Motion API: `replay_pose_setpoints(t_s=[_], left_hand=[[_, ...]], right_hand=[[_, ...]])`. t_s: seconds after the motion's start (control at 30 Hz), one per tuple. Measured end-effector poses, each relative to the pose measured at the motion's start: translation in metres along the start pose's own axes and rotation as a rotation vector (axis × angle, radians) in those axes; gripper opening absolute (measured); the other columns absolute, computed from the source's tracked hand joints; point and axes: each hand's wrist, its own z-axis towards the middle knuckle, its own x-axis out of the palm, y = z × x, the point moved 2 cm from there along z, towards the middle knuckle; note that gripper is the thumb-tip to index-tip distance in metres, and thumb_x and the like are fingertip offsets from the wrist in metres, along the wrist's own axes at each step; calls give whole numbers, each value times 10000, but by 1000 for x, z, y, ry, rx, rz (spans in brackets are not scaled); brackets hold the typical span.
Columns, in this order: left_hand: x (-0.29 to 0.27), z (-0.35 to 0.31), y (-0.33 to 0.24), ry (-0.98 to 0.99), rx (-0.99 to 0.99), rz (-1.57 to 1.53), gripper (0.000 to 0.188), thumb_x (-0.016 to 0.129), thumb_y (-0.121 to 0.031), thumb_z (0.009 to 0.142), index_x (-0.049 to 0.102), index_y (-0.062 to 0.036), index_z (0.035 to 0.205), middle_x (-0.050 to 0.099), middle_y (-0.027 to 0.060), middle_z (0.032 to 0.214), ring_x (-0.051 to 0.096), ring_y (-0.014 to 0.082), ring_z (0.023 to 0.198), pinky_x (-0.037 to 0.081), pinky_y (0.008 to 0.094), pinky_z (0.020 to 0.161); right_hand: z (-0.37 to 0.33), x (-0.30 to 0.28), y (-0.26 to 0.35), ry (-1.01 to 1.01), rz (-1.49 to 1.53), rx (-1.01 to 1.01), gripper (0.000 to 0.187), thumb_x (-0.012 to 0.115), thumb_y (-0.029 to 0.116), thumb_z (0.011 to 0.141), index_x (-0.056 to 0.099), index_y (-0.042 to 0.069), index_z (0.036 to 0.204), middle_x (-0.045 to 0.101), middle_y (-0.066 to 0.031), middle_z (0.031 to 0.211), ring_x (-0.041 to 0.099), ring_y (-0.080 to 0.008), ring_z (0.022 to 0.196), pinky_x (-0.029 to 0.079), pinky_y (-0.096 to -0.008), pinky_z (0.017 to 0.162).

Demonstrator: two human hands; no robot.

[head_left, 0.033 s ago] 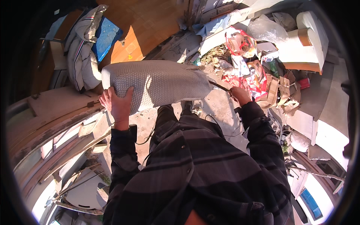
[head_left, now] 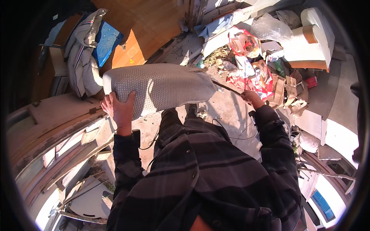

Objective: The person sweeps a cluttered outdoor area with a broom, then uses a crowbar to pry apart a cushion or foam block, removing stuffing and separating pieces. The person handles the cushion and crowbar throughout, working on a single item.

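Observation:
A long grey cushion [head_left: 169,88] with a honeycomb-textured cover hangs across in front of me, above my feet. My left hand [head_left: 119,108] grips its left end from the near side, the thumb lying on the cover and the fingers at the edge. A thin dark strip [head_left: 228,89] runs out from the cushion's right end. My right hand [head_left: 252,99] is closed on the outer end of this strip, apart from the cushion. Whether the strip is a strap or a stick, I cannot tell, and its inner end is hidden at the cover.
Red-and-white bags [head_left: 262,77], torn cardboard [head_left: 287,92] and clear plastic [head_left: 271,27] lie heaped at the right. A white upholstered piece [head_left: 308,44] stands behind them. A pale padded jacket [head_left: 83,65] hangs at the left beside a blue panel [head_left: 106,42]. A thin cable [head_left: 239,138] crosses the floor.
My right hand has moved right and a little nearer, and more of the dark strip shows between it and the cushion. My left hand keeps its hold; the cushion has barely shifted.

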Motion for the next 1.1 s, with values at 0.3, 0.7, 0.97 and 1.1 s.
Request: replay_pose_setpoints(t_s=[0.3,0.7,0.97,1.1], left_hand=[[6,21,14,26,11,31,712,816,-563,660,590,7,1023,588,175,1086,504,383,1109,323,516,1052],[8,34,-3,36,61,-17,720,813,-565,663,634,17,1047,600,189,1072,507,389,1091,321,529,1038],[11,58,6,3,85,41,748,781,-611,688,655,-12,1117,617,160,1138,516,339,1143,287,502,1093],[13,61,6,-12,109,65,762,764,-632,698,657,-15,1132,620,165,1151,525,336,1134,285,501,1093]], right_hand=[[-108,4,-137,-388,-41,276,333,623,358,901,741,53,960,709,-207,894,679,-392,857,525,-498,765],[-35,27,-6,-243,247,-328,336,556,306,953,694,5,1004,684,-211,900,640,-411,865,498,-461,754],[-136,-1,-172,-215,-280,387,238,606,248,898,741,62,958,715,-207,901,694,-379,888,544,-474,783],[-134,-4,-132,-357,211,-3,319,587,309,949,718,40,1061,700,-225,905,681,-390,865,524,-452,762]])
